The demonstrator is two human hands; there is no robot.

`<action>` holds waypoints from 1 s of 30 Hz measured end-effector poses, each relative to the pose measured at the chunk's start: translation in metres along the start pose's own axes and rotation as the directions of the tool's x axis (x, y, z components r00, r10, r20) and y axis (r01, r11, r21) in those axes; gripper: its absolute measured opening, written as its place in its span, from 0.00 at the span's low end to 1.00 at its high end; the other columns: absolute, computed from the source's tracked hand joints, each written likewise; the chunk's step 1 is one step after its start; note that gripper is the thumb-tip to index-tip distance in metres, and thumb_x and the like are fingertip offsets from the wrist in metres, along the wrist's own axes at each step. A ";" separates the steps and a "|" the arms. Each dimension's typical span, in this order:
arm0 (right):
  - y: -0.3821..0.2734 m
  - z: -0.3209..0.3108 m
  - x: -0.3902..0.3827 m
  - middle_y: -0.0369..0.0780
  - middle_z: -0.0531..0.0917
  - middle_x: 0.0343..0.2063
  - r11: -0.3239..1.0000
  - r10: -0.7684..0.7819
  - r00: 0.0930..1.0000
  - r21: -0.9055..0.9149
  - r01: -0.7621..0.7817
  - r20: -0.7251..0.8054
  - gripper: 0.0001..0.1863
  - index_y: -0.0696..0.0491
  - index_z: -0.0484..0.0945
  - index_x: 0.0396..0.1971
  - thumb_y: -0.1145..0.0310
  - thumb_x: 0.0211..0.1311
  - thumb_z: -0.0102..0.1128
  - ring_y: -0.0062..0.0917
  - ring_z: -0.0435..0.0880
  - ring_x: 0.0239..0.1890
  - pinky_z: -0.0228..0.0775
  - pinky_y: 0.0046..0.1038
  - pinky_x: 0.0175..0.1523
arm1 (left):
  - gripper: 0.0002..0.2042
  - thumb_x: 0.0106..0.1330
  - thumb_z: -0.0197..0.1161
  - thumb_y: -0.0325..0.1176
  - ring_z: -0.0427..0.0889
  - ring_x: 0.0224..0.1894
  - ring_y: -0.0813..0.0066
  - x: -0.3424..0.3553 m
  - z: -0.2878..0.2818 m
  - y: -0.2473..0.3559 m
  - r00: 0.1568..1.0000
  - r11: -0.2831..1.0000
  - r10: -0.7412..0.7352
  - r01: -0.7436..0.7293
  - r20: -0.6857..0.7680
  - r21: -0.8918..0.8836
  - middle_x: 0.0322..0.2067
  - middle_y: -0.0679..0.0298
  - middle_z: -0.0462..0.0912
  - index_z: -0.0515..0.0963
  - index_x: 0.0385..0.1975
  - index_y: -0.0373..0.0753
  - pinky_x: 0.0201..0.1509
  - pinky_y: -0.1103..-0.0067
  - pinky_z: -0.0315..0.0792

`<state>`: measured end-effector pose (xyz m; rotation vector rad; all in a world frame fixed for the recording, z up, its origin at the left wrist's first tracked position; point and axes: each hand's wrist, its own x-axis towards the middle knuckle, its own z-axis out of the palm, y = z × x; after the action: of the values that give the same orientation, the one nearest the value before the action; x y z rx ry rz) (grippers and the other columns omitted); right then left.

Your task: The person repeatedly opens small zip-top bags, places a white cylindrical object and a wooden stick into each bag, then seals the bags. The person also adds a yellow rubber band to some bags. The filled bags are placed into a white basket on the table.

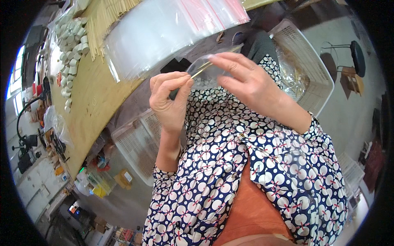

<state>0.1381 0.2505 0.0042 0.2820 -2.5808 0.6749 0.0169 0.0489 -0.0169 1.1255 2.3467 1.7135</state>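
My left hand [170, 98] is closed in a pinch, thumb against fingertips, on the lower end of a few thin wooden sticks [200, 72]. A small clear plastic bag [205, 82] surrounds or lies along the sticks; its exact fit is hard to make out. My right hand [250, 82] reaches over the bag from the right, its fingertips on the film near the upper edge and its thumb lower down. Behind those fingers the sticks slant up to the right, partly hidden. Both hands are above my lap.
A stack of flat clear bags with red strips [164, 33] lies on the yellowish table [88, 110]. Further left are loose wooden sticks [98, 24] and many small white cylinders [72, 45]. White plastic baskets stand at right [324, 78] and below the table [137, 143]. A stool [357, 57] stands far right.
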 end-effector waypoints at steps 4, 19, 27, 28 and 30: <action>-0.003 0.001 -0.002 0.50 0.80 0.57 0.998 -0.058 0.998 0.011 0.058 -0.007 0.08 0.59 0.78 0.30 0.72 0.52 0.62 0.43 0.78 0.62 0.75 0.39 0.64 | 0.08 0.59 0.76 0.24 0.77 0.55 0.70 -0.006 0.013 -0.008 0.997 0.993 -0.070 0.073 -0.034 0.092 0.52 0.61 0.81 0.88 0.37 0.40 0.59 0.75 0.71; 0.013 -0.003 -0.006 0.47 0.83 0.54 0.998 0.022 0.999 0.062 -0.024 0.037 0.09 0.60 0.79 0.31 0.78 0.50 0.70 0.43 0.82 0.56 0.81 0.37 0.54 | 0.15 0.53 0.76 0.23 0.83 0.50 0.64 0.003 -0.027 -0.023 0.975 0.976 0.010 -0.058 0.223 0.212 0.45 0.59 0.87 0.85 0.42 0.38 0.56 0.72 0.75; 0.025 -0.010 -0.011 0.46 0.85 0.42 0.991 0.113 0.990 0.056 -0.118 0.090 0.08 0.58 0.80 0.30 0.78 0.50 0.69 0.40 0.84 0.47 0.78 0.38 0.51 | 0.06 0.58 0.68 0.19 0.85 0.41 0.61 0.011 -0.026 -0.016 0.926 0.990 0.026 -0.076 0.377 0.120 0.37 0.56 0.86 0.82 0.34 0.33 0.48 0.72 0.77; 0.026 -0.015 -0.011 0.45 0.85 0.40 0.984 0.127 0.986 0.112 -0.138 0.105 0.08 0.58 0.80 0.30 0.77 0.50 0.69 0.40 0.84 0.46 0.79 0.38 0.51 | 0.06 0.60 0.66 0.19 0.84 0.40 0.59 0.014 -0.026 -0.010 0.922 0.972 0.036 -0.122 0.386 0.201 0.36 0.55 0.85 0.81 0.35 0.33 0.47 0.71 0.77; 0.025 -0.019 -0.011 0.43 0.84 0.38 0.977 0.132 0.987 0.158 -0.146 0.097 0.07 0.57 0.80 0.30 0.77 0.51 0.70 0.39 0.84 0.44 0.79 0.36 0.49 | 0.04 0.61 0.66 0.21 0.82 0.36 0.57 0.021 -0.021 0.001 0.928 0.936 0.108 -0.216 0.357 0.279 0.32 0.55 0.82 0.79 0.34 0.34 0.43 0.69 0.75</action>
<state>0.1471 0.2823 0.0041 0.1868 -2.6487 0.9487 -0.0072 0.0437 0.0000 1.5606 2.4080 1.0823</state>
